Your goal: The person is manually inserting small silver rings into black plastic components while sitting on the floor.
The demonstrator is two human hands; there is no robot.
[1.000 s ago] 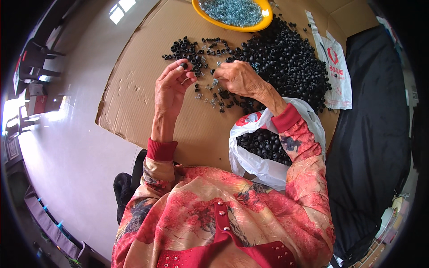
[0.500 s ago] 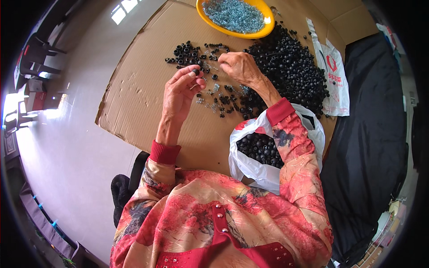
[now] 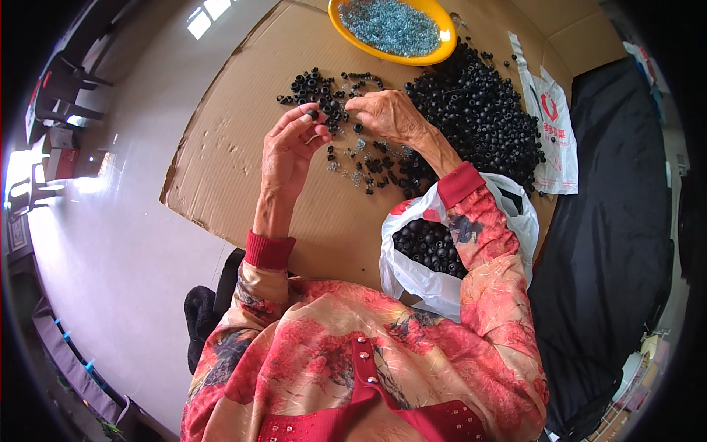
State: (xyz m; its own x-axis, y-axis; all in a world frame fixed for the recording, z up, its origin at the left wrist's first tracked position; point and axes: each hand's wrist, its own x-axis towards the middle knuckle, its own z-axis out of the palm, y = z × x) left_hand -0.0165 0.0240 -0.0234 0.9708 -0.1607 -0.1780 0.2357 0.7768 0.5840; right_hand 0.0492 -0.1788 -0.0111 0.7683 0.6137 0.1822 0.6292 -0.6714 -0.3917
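My left hand (image 3: 289, 147) pinches a small round black bead-like piece (image 3: 312, 115) between thumb and fingertips, above the cardboard (image 3: 236, 132). To its right my right hand (image 3: 392, 118) reaches in with fingers drawn together and pointing left; whatever they hold, if anything, is too small to make out. A loose group of black pieces (image 3: 313, 85) lies just beyond the left hand. Tiny clear pieces (image 3: 357, 177) and more small black parts (image 3: 381, 166) are scattered below the right hand. A large heap of black pieces (image 3: 479, 110) spreads to the right.
At the far edge stands a yellow bowl (image 3: 345, 37) full of tiny bluish clear pieces. A white plastic bag (image 3: 394, 258) holding round black pieces sits under my right forearm. Another flat white bag (image 3: 557, 147) lies beside the heap, next to black cloth (image 3: 611, 221).
My left hand has shifted slightly left and keeps hold of the black piece. My right hand has moved a little left and nearer to me, its index finger now pointing left.
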